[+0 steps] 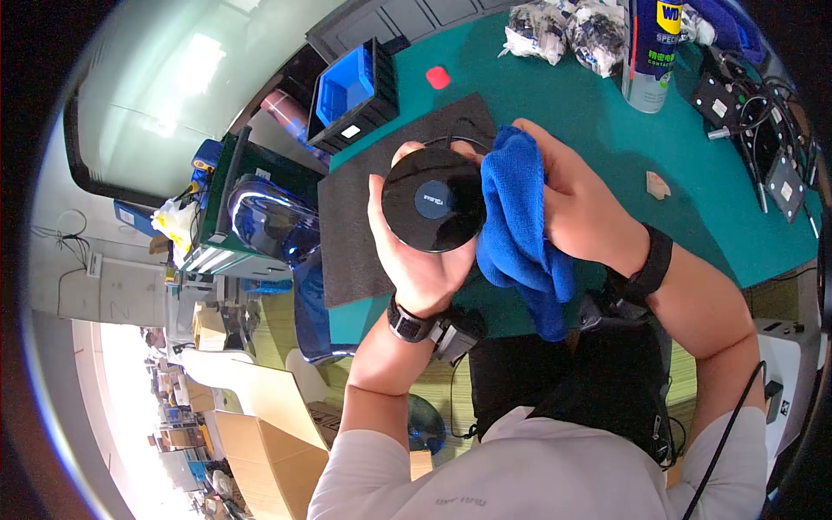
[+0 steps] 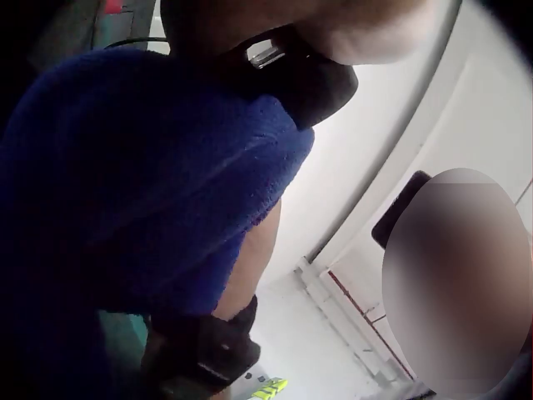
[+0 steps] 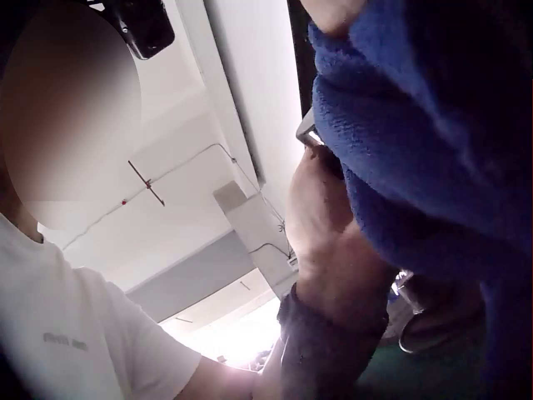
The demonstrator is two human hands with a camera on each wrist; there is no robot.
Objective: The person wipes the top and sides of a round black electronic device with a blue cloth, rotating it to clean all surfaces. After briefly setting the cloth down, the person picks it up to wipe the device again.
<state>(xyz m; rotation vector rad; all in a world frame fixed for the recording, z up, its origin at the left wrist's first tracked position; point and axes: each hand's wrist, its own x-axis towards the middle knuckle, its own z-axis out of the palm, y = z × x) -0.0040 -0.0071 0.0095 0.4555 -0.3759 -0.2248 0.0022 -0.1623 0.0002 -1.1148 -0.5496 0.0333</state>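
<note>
My left hand point(image 1: 426, 270) holds a glossy black round device point(image 1: 403, 208) from below and the left, its fingers and thumb at the rim. A dark blue round label with small white print sits at the middle of the device's face. The right hand point(image 1: 585, 204) grips a bunched blue cloth point(image 1: 516, 217), which hangs down beside the device and overlaps its right edge. In the left wrist view the cloth point(image 2: 166, 175) covers most of the right hand. The right wrist view shows the cloth point(image 3: 416, 125) in front of the left hand point(image 3: 321, 208).
Both hands are above a green table mat point(image 1: 607, 130) with a dark grey pad point(image 1: 355, 225) on it. A blue-lined black bin point(image 1: 386, 95), a spray can point(image 1: 648, 74), bagged parts point(image 1: 598, 39) and cabled black parts point(image 1: 745, 113) stand around. A red piece point(image 1: 438, 78) lies at the back.
</note>
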